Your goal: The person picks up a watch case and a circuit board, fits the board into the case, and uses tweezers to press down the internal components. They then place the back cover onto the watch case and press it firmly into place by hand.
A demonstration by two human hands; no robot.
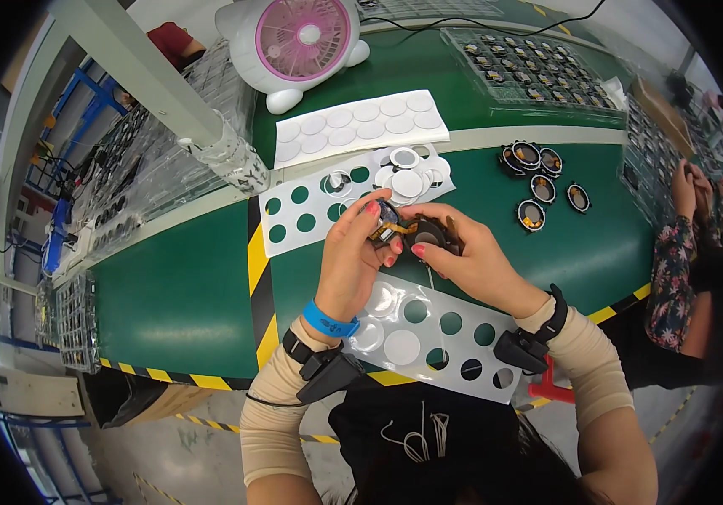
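Over the green bench, both hands are raised close together. My left hand is closed round a small round watch-like module, dark, with an orange ribbon cable. My right hand grips a dark round casing, its thumb pressed on the face. The ribbon cable lies between the two parts; whether it joins them I cannot tell. Just beyond the fingers, white and ringed discs are heaped on a punched white sheet. Below the hands is another punched sheet, some round stickers still on it.
Several round watch-like parts lie to the right. A full sticker sheet is behind, near a pink-and-white fan. Trays of parts stand at the back right. A metal post rises at left. Another person's hands are at far right.
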